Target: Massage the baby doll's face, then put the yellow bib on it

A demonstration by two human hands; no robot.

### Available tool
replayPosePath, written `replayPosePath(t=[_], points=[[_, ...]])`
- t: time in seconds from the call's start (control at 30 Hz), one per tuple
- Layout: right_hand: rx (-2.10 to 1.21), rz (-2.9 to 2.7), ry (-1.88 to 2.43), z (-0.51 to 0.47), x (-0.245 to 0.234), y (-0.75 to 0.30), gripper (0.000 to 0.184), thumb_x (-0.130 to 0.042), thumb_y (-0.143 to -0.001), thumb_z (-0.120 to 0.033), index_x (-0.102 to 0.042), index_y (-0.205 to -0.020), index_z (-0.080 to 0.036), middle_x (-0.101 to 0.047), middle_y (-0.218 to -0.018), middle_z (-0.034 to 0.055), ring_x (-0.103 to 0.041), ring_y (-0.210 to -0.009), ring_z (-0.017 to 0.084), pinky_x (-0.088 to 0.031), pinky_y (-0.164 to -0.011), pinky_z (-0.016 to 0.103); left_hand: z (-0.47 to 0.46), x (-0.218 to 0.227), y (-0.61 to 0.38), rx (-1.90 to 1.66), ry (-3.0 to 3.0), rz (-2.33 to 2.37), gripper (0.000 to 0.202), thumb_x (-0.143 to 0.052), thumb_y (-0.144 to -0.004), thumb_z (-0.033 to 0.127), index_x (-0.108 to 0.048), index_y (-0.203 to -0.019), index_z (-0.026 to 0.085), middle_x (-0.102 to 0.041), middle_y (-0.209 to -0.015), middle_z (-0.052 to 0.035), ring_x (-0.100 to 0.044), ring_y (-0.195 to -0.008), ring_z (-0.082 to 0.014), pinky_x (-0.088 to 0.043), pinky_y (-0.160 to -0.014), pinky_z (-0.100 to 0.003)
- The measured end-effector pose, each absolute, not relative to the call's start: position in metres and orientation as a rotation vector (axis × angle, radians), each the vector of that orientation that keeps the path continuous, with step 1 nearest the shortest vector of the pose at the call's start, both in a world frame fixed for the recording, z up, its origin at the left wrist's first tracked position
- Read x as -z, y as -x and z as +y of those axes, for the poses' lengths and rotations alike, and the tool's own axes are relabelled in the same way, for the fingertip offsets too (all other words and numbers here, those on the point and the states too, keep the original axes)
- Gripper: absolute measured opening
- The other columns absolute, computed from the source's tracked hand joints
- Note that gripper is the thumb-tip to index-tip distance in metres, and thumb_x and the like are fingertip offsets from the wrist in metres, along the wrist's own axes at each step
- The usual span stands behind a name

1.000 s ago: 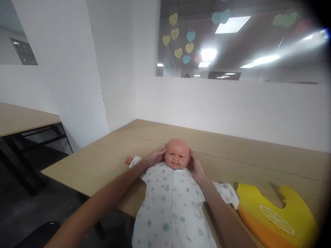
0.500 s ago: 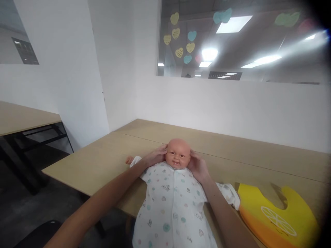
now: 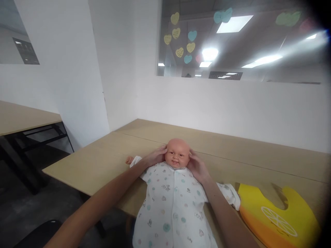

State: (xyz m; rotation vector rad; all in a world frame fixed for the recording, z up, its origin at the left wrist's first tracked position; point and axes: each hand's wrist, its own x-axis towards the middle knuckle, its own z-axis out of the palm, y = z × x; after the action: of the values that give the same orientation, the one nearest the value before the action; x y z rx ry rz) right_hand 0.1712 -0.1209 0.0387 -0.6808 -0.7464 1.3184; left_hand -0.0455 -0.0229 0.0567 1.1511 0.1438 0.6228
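A baby doll (image 3: pixel 172 199) in a white, pastel-printed suit lies on its back, its bald head (image 3: pixel 178 148) towards the wall. My left hand (image 3: pixel 156 156) cups one side of the head, fingertips against it by the ear. From the other side my right hand (image 3: pixel 198 167) holds the head, its fingers partly hidden behind it. Both of the doll's arms are spread out past my wrists. To the right, a yellow-orange bib (image 3: pixel 279 217) with a white citrus-slice print lies flat, close to the doll's sleeve (image 3: pixel 229 195).
The doll rests on a light wooden table (image 3: pixel 103 158) pushed against a white wall (image 3: pixel 207 106). Heart-shaped notes (image 3: pixel 190 47) stick to the window above. A second table (image 3: pixel 26 117) stands at the left, and a dark chair (image 3: pixel 38 236) is at the lower left.
The doll's head has shifted very slightly to the left between my hands. Otherwise the hands, doll and bib stay in place.
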Motion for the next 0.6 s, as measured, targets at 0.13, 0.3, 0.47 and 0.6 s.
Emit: replayPosePath(t=[0.13, 0.3, 0.47, 0.6], points=[[-1.327, -0.772, 0.659, -0.121, -0.039, -0.169, 0.056, -0.090, -0.071, -0.037, -0.070, -0.123, -0.032, -0.070, -0.131, -0.0006, -0.064, -0.117, 0.021, -0.054, -0.093, 0.030, -0.021, -0.054, 0.044, -0.634, -1.156, 0.155, 0.060, -0.078, -0.087, 0.043, -0.066, -0.140, 0.017, -0.057, -0.153, -0.0166, -0.047, -0.148, -0.0364, -0.027, -0.131, -0.054], [-1.309, -0.773, 0.699, -0.120, -0.039, -0.167, 0.058, -0.092, -0.071, -0.041, -0.070, -0.123, -0.031, -0.069, -0.134, 0.0009, -0.066, -0.114, 0.020, -0.056, -0.088, 0.028, -0.016, -0.049, 0.044, -0.568, -1.153, 0.190, 0.062, -0.066, -0.093, 0.052, -0.061, -0.146, 0.019, -0.060, -0.151, -0.0124, -0.044, -0.152, -0.0303, -0.026, -0.133, -0.046], [-1.274, -0.788, 0.749, -0.119, -0.038, -0.162, 0.063, -0.093, -0.071, -0.045, -0.068, -0.128, -0.032, -0.069, -0.133, 0.0013, -0.067, -0.117, 0.020, -0.056, -0.090, 0.026, -0.009, -0.044, 0.042, -0.570, -1.098, 0.272, 0.068, -0.060, -0.095, 0.057, -0.054, -0.153, 0.022, -0.063, -0.148, -0.0101, -0.043, -0.153, -0.0265, -0.024, -0.134, -0.040], [-1.180, -0.857, 0.773, -0.120, -0.038, -0.155, 0.062, -0.089, -0.076, -0.048, -0.066, -0.133, -0.036, -0.065, -0.140, -0.0001, -0.061, -0.130, 0.023, -0.056, -0.104, 0.032, -0.008, -0.047, 0.041, -0.634, -1.047, 0.358, 0.070, -0.058, -0.095, 0.058, -0.050, -0.155, 0.023, -0.063, -0.147, -0.0102, -0.046, -0.150, -0.0283, -0.024, -0.133, -0.043]])
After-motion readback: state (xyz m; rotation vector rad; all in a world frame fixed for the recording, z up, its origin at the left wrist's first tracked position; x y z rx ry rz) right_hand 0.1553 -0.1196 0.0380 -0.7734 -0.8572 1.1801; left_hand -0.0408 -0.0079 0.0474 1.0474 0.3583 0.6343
